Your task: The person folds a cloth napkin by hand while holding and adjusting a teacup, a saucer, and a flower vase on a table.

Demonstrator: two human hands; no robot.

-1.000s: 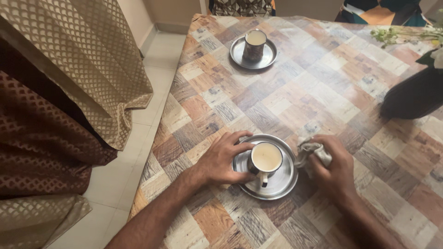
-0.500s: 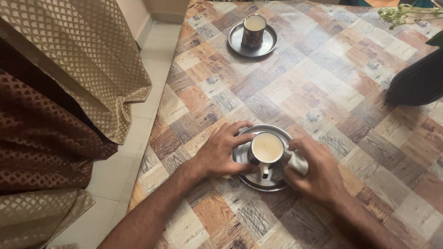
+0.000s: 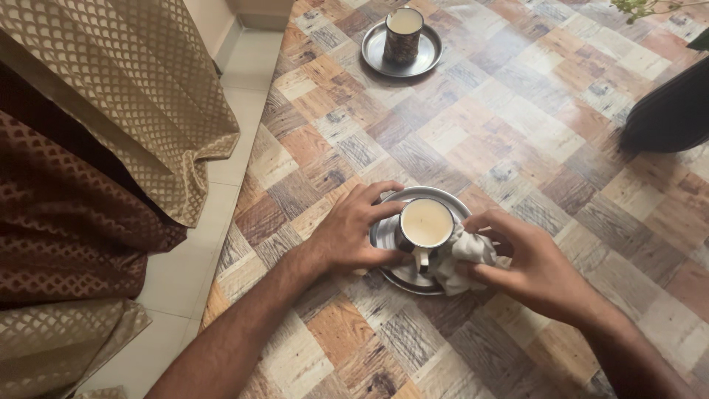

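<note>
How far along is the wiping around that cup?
Done: hard to tell; the far cup and saucer look tidy. In hand: left hand steadies the near saucer while right hand presses a cloth beside the full cup. Left: unclear.

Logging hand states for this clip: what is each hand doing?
Left hand: open, resting on the steel saucer.
Right hand: closed on a crumpled cloth beside the cup.

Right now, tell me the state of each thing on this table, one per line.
Near cup: upright on its saucer, full of pale milky drink.
Near saucer: flat on the table, steadied by the left hand.
Cloth: crumpled, pressed on the saucer by the right hand.
Far cup: upright, full, untouched.
Far saucer: flat under it.
</note>
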